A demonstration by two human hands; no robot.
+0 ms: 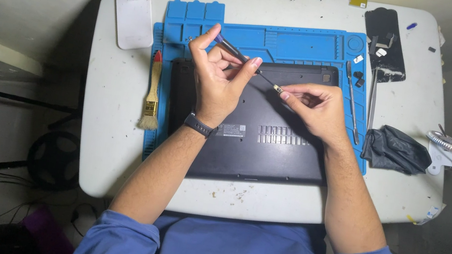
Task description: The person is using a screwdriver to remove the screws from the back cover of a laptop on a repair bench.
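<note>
Both hands worked a small screwdriver (247,63) held above an upturned dark laptop (250,131).

The left hand (218,73) gripped the screwdriver's handle in closed fingers, while the right hand (316,106) pinched its tip between fingertips. The laptop lay on a blue work mat (289,42) on a white table (111,120), a paintbrush (152,93) to the left, metal pry tools (352,102) and a black cloth (396,149) to the right.

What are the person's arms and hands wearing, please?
Both hands, left hand and right hand, are bare, with no gloves. Blue sleeves are pushed up to the elbows. A dark wristband circles the left wrist; the right wrist is bare.
</note>
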